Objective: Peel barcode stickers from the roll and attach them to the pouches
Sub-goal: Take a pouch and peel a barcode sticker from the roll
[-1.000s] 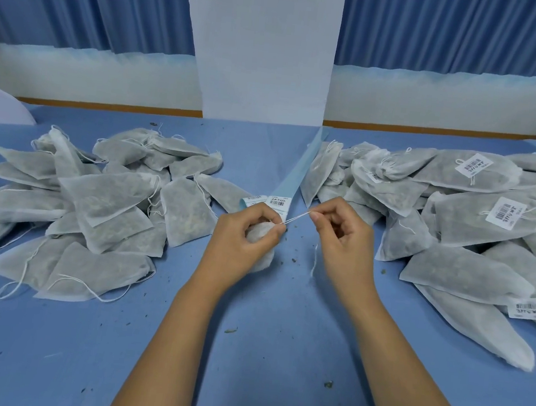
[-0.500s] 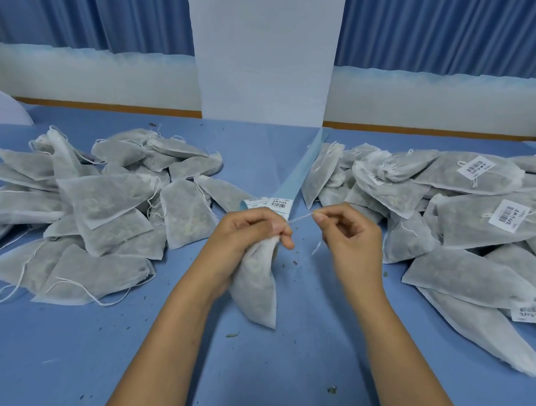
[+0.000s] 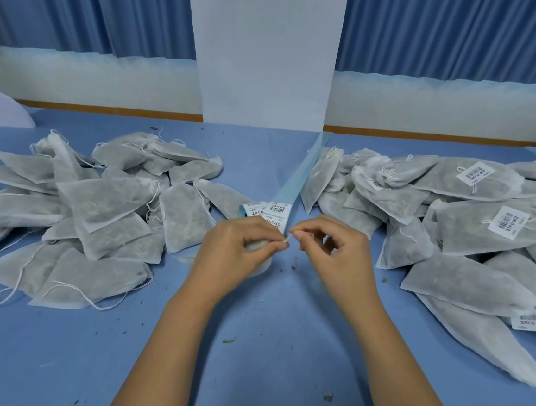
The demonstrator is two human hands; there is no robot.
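Pouch now bunched in left hand; right hand, drawn closer, fingers pinching its string.

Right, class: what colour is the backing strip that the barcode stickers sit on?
Light blue; the backing strip shows best in the head view.

A packing workroom: 2 heaps of pouches, a barcode-sticker strip, blue-covered table.

Sticker strip lies between two pouch piles.
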